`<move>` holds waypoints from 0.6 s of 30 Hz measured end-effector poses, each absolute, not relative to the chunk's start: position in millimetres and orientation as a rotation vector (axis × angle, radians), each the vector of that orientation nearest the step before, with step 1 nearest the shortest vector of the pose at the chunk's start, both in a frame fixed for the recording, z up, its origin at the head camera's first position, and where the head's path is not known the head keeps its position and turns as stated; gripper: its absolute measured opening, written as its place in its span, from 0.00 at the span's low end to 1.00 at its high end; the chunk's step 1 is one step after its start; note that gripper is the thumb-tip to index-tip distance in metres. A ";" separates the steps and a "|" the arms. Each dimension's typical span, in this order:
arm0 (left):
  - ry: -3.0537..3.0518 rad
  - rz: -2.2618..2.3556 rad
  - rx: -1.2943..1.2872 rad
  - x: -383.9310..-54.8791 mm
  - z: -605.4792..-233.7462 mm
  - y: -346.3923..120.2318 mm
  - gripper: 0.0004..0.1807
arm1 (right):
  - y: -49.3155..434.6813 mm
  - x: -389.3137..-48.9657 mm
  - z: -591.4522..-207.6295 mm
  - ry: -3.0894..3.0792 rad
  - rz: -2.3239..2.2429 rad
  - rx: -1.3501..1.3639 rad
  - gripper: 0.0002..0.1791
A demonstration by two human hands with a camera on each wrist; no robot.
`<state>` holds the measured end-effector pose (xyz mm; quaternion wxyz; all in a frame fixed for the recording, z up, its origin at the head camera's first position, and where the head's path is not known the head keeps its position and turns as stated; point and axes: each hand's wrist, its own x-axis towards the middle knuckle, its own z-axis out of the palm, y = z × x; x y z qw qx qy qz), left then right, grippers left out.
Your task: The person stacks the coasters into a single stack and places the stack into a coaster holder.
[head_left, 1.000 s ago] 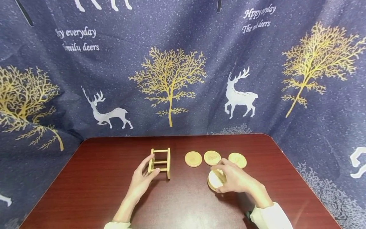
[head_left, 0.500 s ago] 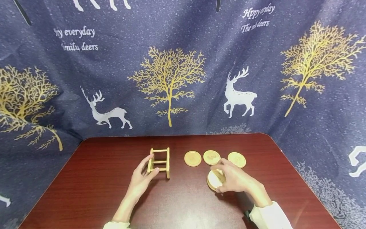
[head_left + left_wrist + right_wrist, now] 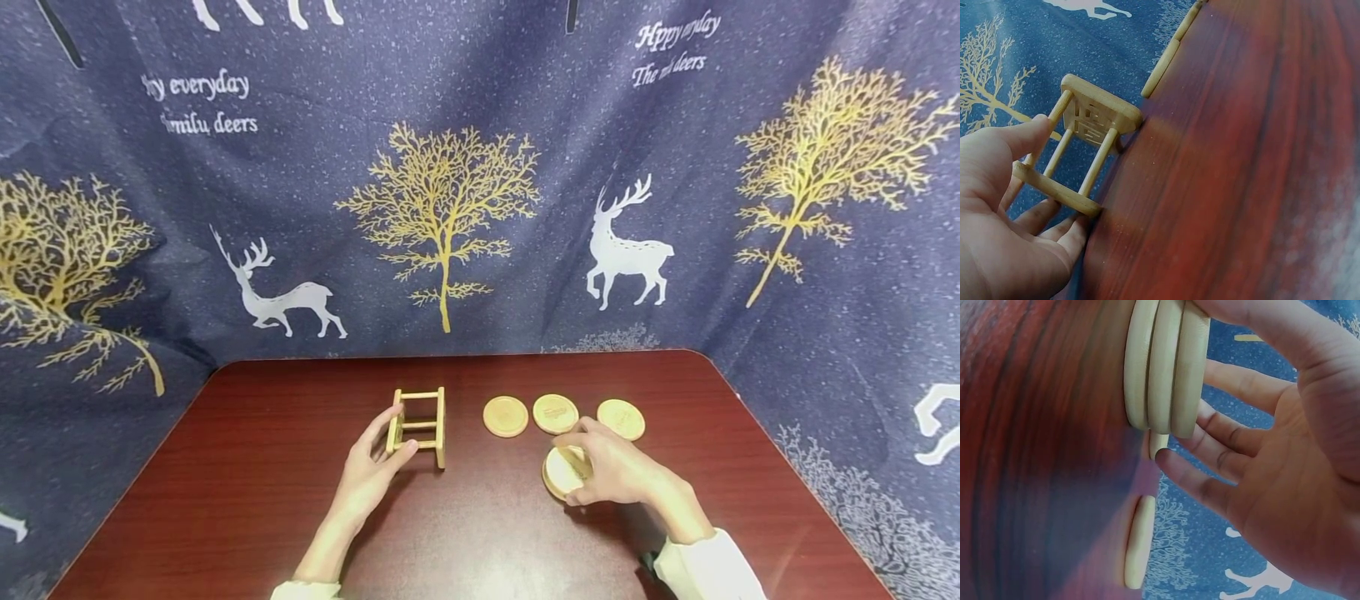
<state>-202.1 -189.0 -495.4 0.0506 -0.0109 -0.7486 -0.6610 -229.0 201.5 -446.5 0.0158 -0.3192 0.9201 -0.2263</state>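
My left hand point(image 3: 363, 475) grips the near-left side of a small wooden coaster holder point(image 3: 441, 427), thumb and fingers on either side of its end panel. In the left wrist view, the holder's rods join two end panels, and the far panel point(image 3: 1094, 112) has cut-out slots. To the right, my right hand point(image 3: 622, 468) holds a stack of round wooden coasters point(image 3: 562, 472) between thumb and fingers. Three coasters point(image 3: 1163, 369) lie one on another in the right wrist view, standing at the table surface. The hand covers the right part of the stack in the head view.
Behind the stack, three single coasters lie flat in a row: a left one point(image 3: 506, 417), a middle one point(image 3: 556, 413) and a right one point(image 3: 622, 419). The dark red table point(image 3: 285, 433) ends at a blue printed curtain point(image 3: 487, 250).
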 end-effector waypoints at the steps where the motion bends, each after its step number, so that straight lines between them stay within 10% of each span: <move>1: -2.279 -2.013 -0.032 -202.2 -495.6 -189.0 0.37 | 201.4 -228.7 -446.3 2.863 -0.699 -0.988 0.43; 18: -2.286 -2.014 -0.029 -201.6 -494.0 -189.3 0.37 | 206.1 -228.4 -439.5 2.865 -0.757 -0.970 0.43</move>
